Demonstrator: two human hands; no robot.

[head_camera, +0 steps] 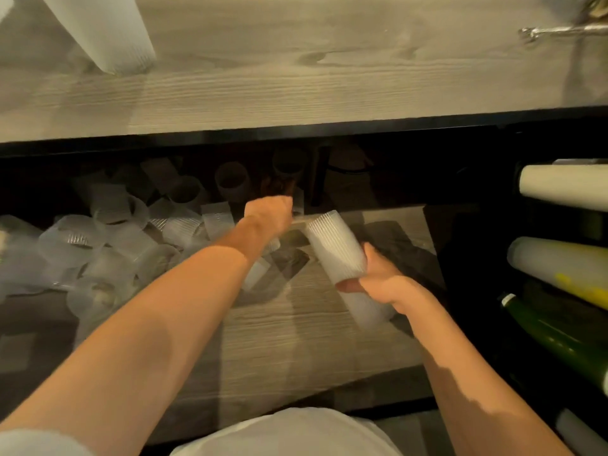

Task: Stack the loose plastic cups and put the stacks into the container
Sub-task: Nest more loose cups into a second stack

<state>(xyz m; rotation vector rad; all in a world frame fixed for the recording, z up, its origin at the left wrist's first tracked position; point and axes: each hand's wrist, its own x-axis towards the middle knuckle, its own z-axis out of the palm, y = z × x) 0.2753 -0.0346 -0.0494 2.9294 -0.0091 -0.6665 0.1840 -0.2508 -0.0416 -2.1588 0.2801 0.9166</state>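
Note:
My right hand grips a stack of ribbed clear plastic cups, tilted with its upper end toward the back left, above the lower wooden shelf. My left hand reaches far back under the upper shelf toward upright cups in the shadow; its fingers are hidden in the dark, so what they hold cannot be made out. A pile of several loose clear cups lies on the left of the lower shelf.
The upper wooden shelf overhangs the reach, with a tall white cup stack lying on it at back left. On the right, a dark rack holds lying cup stacks and a green bottle.

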